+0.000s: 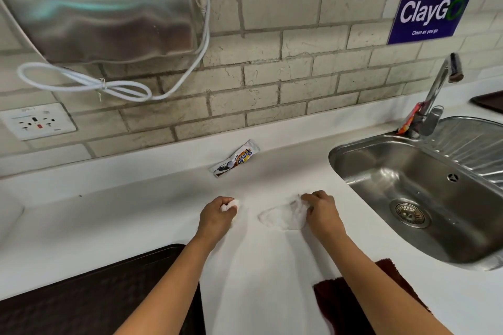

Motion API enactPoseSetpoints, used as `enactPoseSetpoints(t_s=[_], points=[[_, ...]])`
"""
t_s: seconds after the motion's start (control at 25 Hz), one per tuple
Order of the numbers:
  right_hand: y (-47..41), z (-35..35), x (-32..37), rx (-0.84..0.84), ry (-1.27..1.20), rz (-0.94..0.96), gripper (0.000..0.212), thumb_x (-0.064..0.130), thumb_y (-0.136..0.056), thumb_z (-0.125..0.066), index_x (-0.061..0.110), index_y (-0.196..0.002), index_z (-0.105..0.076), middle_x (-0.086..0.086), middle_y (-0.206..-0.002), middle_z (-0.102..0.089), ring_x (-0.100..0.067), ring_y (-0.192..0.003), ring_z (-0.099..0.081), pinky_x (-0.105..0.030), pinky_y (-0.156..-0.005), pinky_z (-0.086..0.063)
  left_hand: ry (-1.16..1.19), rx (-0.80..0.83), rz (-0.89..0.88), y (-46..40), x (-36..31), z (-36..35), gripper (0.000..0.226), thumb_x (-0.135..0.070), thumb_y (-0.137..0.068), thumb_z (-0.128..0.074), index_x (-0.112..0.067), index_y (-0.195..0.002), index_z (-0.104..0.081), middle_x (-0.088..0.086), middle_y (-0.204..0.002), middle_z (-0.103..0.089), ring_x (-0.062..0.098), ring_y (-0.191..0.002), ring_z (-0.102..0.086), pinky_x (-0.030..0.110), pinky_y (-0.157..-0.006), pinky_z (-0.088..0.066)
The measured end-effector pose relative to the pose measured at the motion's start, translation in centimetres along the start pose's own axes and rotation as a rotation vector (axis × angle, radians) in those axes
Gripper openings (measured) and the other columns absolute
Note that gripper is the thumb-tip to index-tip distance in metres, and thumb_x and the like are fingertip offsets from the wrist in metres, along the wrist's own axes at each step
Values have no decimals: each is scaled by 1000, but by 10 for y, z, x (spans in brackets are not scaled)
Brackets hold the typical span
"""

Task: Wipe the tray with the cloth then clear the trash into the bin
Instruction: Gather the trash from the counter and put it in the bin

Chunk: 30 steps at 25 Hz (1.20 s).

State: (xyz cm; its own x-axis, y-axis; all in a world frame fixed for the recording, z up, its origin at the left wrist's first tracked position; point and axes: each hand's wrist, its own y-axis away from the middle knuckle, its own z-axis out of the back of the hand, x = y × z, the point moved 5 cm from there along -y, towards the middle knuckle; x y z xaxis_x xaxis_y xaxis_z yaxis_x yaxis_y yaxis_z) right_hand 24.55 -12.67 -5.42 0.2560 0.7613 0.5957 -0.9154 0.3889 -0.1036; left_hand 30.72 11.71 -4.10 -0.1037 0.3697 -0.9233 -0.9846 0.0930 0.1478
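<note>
The left hand (217, 213) curls round a crumpled white tissue wad (230, 204), its grip pressed tight on it. The right hand (319, 207) pinches the edge of a clear plastic wrapper (283, 216) lying flat on the white counter (258, 266). At twelve o'clock from the hands, a snack wrapper (236, 158) lies against the backsplash. The dark brown tray (89, 294) sits at seven o'clock, the dark red cloth (351, 302) at five o'clock under the right forearm. The steel sink (408, 193) lies at three o'clock.
</note>
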Motion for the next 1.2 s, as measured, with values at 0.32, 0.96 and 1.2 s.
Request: enactPoseSetpoints(t_s=[0.32,0.96,1.2], points=[[-12,-29,-6,175,199,-19,52,35,-85,-57,8,-127,-43,-16,-142,-34,-31,-135,-28,-34,-110,-23,-126,19,-14,6,2,-6,10,-13,-86,-58,-22,-87,-60,-9,-76,-58,12,-70,-55,16,-61,-41],[113,48,41,-217,-605,-72,25,-1,-81,-58,13,-100,-51,7,-81,-52,-14,-74,-51,-8,-57,-38,130,140,-111,109,-36,19,28,2,-82,-54,-21,-92,-64,2,-95,-64,11,-71,-57,21,-66,-46],[226,66,50,-322,-804,-115,27,-2,-78,-64,19,-91,-55,1,-81,-57,-12,-68,-53,-13,-57,-43,201,275,-123,204,-20,34,27,0,-84,-56,-24,-95,-63,-3,-101,-65,12,-85,-58,23,-77,-48]])
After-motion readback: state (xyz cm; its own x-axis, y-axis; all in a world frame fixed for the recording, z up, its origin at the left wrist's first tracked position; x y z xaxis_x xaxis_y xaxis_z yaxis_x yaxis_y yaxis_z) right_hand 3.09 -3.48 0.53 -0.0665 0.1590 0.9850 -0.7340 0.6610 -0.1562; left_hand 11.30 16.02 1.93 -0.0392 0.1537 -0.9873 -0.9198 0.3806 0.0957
